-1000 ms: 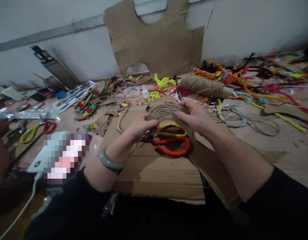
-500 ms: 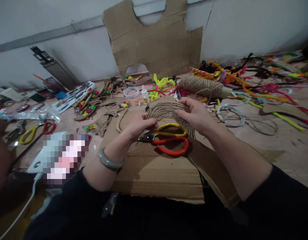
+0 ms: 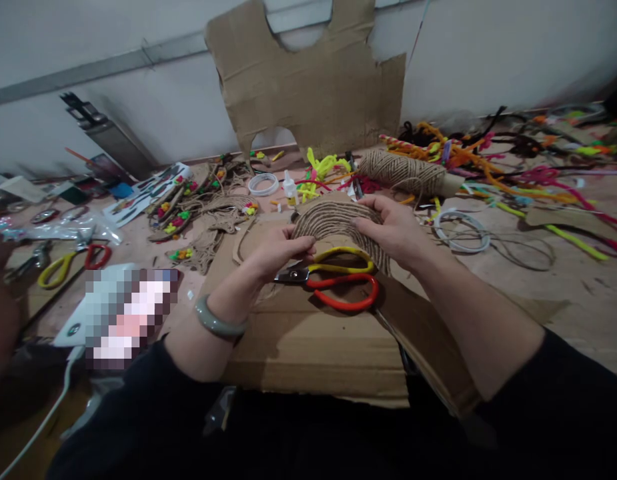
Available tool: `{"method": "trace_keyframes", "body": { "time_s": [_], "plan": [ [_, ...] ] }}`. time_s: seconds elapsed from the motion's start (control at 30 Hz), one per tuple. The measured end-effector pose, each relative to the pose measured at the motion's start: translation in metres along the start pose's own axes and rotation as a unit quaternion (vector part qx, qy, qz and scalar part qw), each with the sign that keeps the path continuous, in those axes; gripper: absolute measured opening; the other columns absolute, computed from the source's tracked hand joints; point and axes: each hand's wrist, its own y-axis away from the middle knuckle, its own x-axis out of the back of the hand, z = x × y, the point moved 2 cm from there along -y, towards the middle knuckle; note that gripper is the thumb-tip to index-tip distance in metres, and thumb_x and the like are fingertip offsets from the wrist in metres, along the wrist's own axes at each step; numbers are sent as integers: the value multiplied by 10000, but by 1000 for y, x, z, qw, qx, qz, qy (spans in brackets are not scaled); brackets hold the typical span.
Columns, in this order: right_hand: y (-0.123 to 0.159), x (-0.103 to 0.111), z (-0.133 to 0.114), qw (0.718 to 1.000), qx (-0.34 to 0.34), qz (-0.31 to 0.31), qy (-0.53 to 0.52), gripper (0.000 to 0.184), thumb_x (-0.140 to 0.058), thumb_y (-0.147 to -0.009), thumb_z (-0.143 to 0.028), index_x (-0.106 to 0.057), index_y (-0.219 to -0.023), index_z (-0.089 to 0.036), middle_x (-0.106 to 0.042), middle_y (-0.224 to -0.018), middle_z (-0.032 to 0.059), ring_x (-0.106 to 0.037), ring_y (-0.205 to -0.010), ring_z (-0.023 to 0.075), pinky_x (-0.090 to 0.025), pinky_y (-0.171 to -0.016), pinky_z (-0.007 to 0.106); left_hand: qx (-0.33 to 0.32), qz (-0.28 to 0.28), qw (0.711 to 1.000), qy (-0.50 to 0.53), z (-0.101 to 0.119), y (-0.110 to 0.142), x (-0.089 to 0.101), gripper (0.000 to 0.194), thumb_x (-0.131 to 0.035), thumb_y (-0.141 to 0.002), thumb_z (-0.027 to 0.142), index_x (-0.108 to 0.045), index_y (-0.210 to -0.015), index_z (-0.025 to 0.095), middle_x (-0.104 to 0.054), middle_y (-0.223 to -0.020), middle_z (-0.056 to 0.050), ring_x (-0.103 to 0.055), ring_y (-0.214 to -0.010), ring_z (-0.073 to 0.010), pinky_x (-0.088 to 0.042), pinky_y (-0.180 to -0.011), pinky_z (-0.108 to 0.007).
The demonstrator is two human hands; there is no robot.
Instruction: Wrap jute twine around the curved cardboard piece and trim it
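Note:
An arched piece covered in rows of jute twine [image 3: 333, 219] is held between my two hands above a cardboard sheet [image 3: 318, 353]. My left hand [image 3: 288, 250] pinches its left end, thumb on top and fingers beneath. On the right side, my right hand [image 3: 388, 225] grips the piece with the thumb lying across the twine rows. Just below it, scissors [image 3: 343, 280] with one yellow and one red handle rest on the cardboard, their blades pointing left near my left wrist. The undersides of both hands are hidden.
Behind my hands lie a twine spool [image 3: 403, 170], a small glue bottle [image 3: 290, 188] and a tape roll [image 3: 263, 185]. Twine-wrapped pieces [image 3: 208, 207] lie left, beside a phone [image 3: 133, 320] and other scissors [image 3: 58, 270]. A large cardboard cutout [image 3: 308, 87] leans on the wall. Another person's arm shows far left.
My hands and the twine-covered piece stay almost where they were. The other person's arm at the far left has shifted slightly.

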Motion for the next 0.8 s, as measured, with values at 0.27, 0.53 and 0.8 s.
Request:
{"method": "trace_keyframes", "body": {
  "time_s": [0.27, 0.53, 0.8],
  "plan": [
    [-3, 3, 1, 999, -7, 17, -32, 258, -649, -720, -289, -659, -956, -184, -702, -878, 44, -637, -793, 202, -531, -744, 372, 2, 8, 1000, -6, -6, -5, 4, 125, -662, -809, 202, -616, -727, 120, -660, -665, -23, -600, -578, -89, -468, -593, -223],
    [-4, 5, 1, 997, -30, 25, -65, 262, -664, -705, -296, -655, -945, -191, -693, -852, 27, -631, -759, 189, -525, -703, 349, -23, -14, 1000, -3, -4, -2, 7, 224, -717, -783, 289, -612, -684, 116, -657, -648, -25, -602, -573, -85, -476, -598, -211],
    [-4, 6, -3, 997, -42, -8, -66, 240, -659, -700, -280, -657, -918, -180, -692, -836, 31, -627, -762, 192, -525, -712, 350, -23, 11, 1000, 12, -5, -5, 10, 451, -652, -789, 572, -643, -743, 124, -657, -675, -48, -610, -598, -135, -498, -622, -275]
  ]
}}
